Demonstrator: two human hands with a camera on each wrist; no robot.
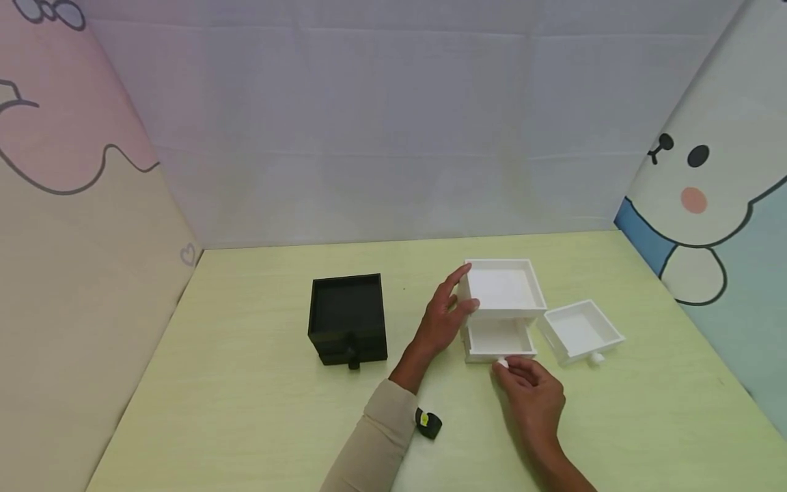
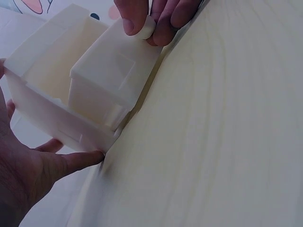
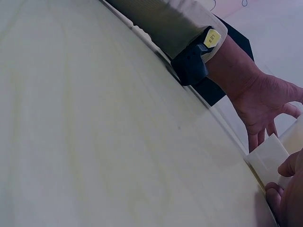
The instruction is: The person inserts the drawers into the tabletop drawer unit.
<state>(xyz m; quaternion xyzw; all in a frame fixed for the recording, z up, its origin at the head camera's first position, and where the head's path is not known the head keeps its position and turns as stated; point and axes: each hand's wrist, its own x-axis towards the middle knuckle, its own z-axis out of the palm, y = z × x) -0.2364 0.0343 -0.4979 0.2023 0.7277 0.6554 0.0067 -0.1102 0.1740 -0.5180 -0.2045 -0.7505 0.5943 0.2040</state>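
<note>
A white drawer cabinet (image 1: 504, 285) stands right of the table's middle, with an opening above its lower white drawer (image 1: 499, 336). That drawer sticks out of the front. My right hand (image 1: 533, 396) pinches its round white knob (image 2: 147, 28) between thumb and fingers. Along the cabinet's left side, my left hand (image 1: 441, 321) grips with spread fingers, thumb at the top front edge. One of its fingers reaches down the side to the tabletop in the left wrist view. Right of the cabinet lies a separate white drawer (image 1: 581, 329) with its own knob (image 1: 596, 358).
A black drawer box (image 1: 346, 307) with a black knob (image 1: 353, 362) stands to the left. A black wrist device (image 1: 428, 424) with a yellow mark sits at the left sleeve (image 1: 378, 434). A pale cloth wall (image 1: 393, 137) closes the back of the wooden tabletop (image 1: 246, 383).
</note>
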